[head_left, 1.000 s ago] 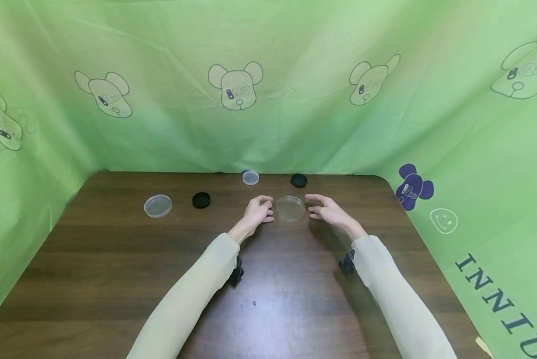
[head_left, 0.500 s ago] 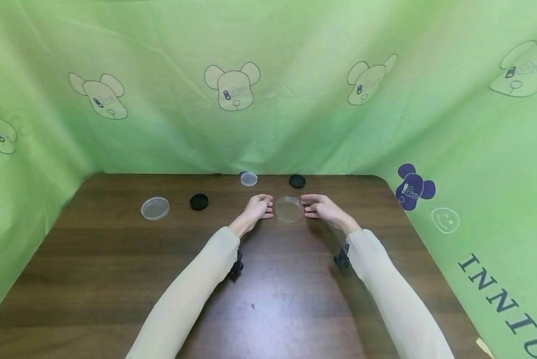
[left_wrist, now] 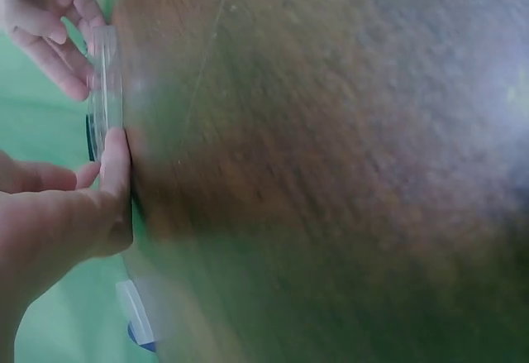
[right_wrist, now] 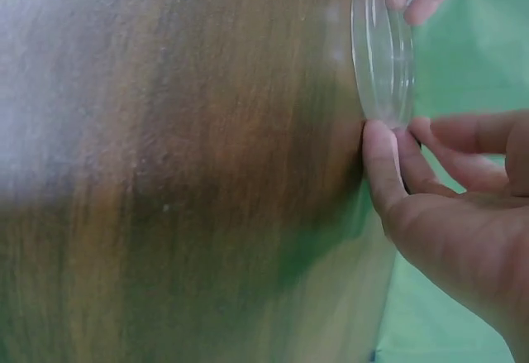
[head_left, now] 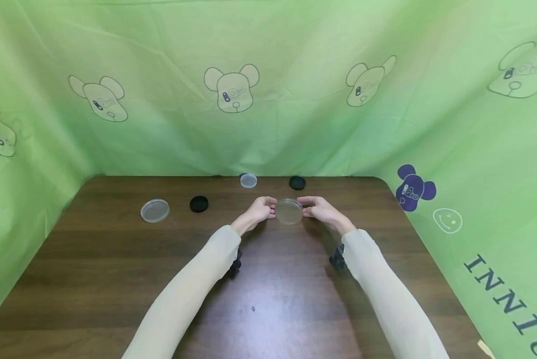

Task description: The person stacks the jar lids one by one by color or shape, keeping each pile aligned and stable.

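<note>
A clear round petri dish (head_left: 288, 211) lies between both hands towards the back of the wooden table. My left hand (head_left: 260, 210) pinches its left edge between thumb and fingers. The opposite edge is held by my right hand (head_left: 322, 211), thumb on the near side. In the right wrist view the petri dish (right_wrist: 383, 57) shows layered rims, with the right thumb and fingertips on its lower edge. The left wrist view has the petri dish (left_wrist: 106, 82) edge-on, the left thumb on its side. Whether it is lifted off the table, I cannot tell.
Another clear dish (head_left: 155, 211) lies at the left, with a black round lid-like disc (head_left: 199, 204) beside it. Farther back are a small clear dish (head_left: 248, 181) and a second black disc (head_left: 297, 183). A green printed cloth (head_left: 169, 134) hangs behind the table (head_left: 93, 279).
Both hands have closed in on the petri dish from its two sides, the right hand moving left, and now grip its edges. The other dishes and discs stay in place.
</note>
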Motion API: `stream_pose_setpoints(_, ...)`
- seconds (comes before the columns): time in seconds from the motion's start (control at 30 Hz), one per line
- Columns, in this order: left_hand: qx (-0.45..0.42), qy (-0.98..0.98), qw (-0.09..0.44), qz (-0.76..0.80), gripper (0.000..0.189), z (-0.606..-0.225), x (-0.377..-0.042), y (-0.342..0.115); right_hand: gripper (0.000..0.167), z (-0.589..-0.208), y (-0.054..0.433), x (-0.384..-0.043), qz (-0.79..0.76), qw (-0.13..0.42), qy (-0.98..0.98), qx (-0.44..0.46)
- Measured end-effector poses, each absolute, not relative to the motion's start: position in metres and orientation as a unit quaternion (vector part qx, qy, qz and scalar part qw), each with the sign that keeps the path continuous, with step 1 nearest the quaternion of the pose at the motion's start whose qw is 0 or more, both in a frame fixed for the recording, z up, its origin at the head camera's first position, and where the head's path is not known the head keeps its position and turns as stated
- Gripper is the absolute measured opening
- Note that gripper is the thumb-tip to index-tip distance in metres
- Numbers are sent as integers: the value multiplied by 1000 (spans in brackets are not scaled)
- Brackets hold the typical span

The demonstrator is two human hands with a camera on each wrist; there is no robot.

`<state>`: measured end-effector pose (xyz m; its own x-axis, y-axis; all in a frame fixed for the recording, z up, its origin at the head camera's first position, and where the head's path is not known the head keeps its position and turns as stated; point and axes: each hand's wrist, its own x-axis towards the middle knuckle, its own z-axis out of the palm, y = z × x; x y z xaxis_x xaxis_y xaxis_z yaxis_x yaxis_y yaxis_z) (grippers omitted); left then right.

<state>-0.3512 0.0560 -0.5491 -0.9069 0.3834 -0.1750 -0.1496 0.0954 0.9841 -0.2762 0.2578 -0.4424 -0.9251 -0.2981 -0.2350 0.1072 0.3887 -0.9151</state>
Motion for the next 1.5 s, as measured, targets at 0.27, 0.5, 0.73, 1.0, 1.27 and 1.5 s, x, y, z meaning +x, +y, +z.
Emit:
stream_pose_setpoints(0.27,94,823,147,540,53,-460,-288,48,70,-446,254,-276,-451,162,869,-127)
stream_pose_setpoints(0.5,134,847,114,501,64,-462,-290,44,73,-450,248,-280,-434,149,875,-156)
stream_pose_setpoints(0.73,141,862,105,476,66,-463,-290,47,72,-453,251,-278,-411,131,886,-171)
stream_pose_setpoints(1.0,141,861,118,475,63,-462,-287,48,70,-455,255,-272,-379,118,902,-170)
stream_pose_setpoints(1.27,152,874,107,449,67,-463,-287,50,77,-452,252,-272,-361,129,909,-164)
stream_pose_setpoints(1.5,157,884,91,432,70,-463,-284,53,77,-451,251,-272,-364,123,911,-152)
